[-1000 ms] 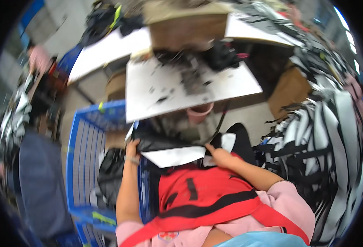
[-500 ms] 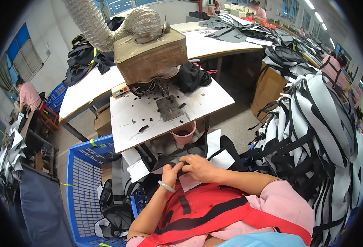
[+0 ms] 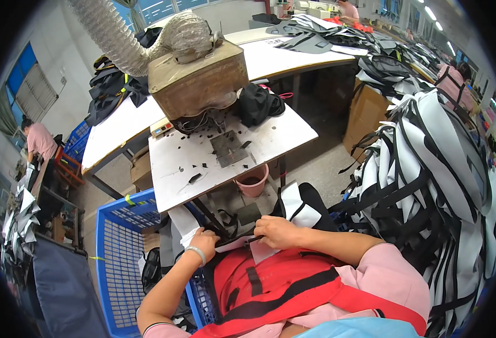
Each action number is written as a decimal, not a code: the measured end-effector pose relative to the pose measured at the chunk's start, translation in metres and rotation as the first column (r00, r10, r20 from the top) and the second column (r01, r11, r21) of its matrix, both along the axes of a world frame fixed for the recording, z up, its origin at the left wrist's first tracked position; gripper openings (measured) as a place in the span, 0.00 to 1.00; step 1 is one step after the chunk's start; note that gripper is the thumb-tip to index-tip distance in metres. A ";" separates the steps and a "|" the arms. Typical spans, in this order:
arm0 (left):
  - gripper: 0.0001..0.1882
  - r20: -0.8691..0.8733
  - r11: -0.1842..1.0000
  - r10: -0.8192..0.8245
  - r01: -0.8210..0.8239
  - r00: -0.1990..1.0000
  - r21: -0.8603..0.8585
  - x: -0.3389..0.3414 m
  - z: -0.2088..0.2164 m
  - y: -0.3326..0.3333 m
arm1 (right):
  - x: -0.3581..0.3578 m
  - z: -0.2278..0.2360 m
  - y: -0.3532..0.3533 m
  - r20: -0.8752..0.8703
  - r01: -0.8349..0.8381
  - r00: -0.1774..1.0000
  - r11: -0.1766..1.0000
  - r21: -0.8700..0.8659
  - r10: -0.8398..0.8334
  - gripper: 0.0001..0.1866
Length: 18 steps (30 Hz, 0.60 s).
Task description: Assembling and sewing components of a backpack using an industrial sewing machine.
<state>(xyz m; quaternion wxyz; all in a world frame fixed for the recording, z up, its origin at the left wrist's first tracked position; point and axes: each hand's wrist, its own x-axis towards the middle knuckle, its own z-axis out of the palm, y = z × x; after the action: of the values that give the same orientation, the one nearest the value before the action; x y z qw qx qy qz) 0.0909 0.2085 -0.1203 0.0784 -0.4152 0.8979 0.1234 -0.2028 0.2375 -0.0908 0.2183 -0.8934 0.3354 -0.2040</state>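
Across my lap lies a fabric piece with black trim and white panels (image 3: 304, 209). My left hand (image 3: 204, 243), with a pale bangle at its wrist, is closed on the left part of this piece, beside a white flap (image 3: 184, 223). To the right, my right hand (image 3: 276, 231) has its fingers curled round a dark edge of the piece, above another white flap (image 3: 263, 252). A stretch of black and white edge spans the gap between the hands. My fingertips are partly hidden. A red apron (image 3: 282, 281) lies under the work.
Ahead stands a white machine table (image 3: 175, 158) with a boxy machine head (image 3: 197, 73) and dark scraps. A pink bucket (image 3: 252, 183) sits beneath. At my left is a blue crate (image 3: 118, 265) with dark fabric pieces; at my right, a tall heap of white-and-black pieces (image 3: 428, 169).
My hands were together over the lap. Now they are apart: the left has moved left and slightly down, the right slightly right. The fabric edge between them shows.
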 end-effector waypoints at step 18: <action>0.11 -0.417 0.947 0.311 -0.240 0.854 0.214 -0.015 0.074 0.046 | 0.050 -0.004 -0.024 -0.029 -0.276 0.961 0.946 -0.170 0.276 0.08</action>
<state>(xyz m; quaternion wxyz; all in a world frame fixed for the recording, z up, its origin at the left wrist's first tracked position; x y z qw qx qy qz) 0.0755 0.2541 -0.0467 -0.1159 -0.4930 0.8105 0.2941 -0.1527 0.2139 -0.0944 0.1656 -0.9476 0.1888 -0.1975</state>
